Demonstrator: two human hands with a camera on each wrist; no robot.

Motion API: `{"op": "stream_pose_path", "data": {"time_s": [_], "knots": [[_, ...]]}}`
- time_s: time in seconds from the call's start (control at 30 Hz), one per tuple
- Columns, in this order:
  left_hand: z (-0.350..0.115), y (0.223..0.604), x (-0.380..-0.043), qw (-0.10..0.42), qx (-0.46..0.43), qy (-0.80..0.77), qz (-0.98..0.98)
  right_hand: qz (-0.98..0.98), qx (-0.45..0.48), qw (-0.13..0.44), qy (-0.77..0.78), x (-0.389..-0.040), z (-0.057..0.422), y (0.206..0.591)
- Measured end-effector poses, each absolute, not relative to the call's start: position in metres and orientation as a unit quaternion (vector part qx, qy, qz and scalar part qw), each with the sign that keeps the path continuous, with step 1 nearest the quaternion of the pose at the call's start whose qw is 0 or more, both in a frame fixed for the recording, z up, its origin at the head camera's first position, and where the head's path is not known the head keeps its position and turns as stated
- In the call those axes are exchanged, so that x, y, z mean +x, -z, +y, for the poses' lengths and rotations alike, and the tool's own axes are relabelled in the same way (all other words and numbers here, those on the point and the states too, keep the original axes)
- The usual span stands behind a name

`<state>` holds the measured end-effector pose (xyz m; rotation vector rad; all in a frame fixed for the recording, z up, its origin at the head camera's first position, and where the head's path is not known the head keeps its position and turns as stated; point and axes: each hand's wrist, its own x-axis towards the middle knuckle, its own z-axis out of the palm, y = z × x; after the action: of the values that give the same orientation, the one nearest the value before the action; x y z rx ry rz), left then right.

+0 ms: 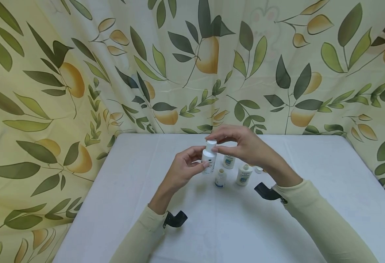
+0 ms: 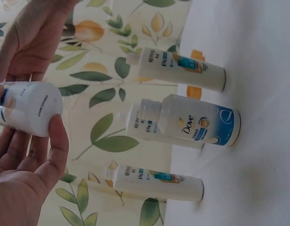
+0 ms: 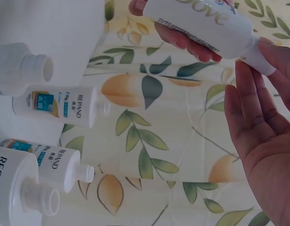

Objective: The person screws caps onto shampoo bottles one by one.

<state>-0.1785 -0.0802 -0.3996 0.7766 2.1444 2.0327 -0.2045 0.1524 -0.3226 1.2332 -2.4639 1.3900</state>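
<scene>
My left hand (image 1: 184,168) grips the body of a white Dove bottle (image 1: 208,156), held up off the table and tilted slightly. At its top, my right hand (image 1: 245,144) pinches the white cap (image 3: 258,57) between thumb and fingers. The cap sits on the bottle's neck; whether it is loose I cannot tell. In the left wrist view the bottle's base shows a printed date code. Just beyond the hands stand an open Dove bottle (image 2: 187,120) with a blue-patterned label and several white REPAND bottles (image 2: 178,68), also uncapped.
A small white cap (image 1: 258,170) lies on the white-covered table (image 1: 212,226), beside the right wrist. Something orange (image 2: 194,92) shows behind the bottles in the left wrist view. A leaf-and-fruit patterned curtain (image 1: 192,73) hangs behind the table and along its left.
</scene>
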Motion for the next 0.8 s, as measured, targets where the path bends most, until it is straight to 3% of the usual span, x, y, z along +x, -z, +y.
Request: {"op": "stream_pose_path", "data": {"time_s": [0.8], "knots": [[-0.0857,0.4031,-0.1792,0.056,0.259,-0.672,0.692,-0.798,0.38,0.058,-0.463,-0.2039,0.1479,0.3294]]}}
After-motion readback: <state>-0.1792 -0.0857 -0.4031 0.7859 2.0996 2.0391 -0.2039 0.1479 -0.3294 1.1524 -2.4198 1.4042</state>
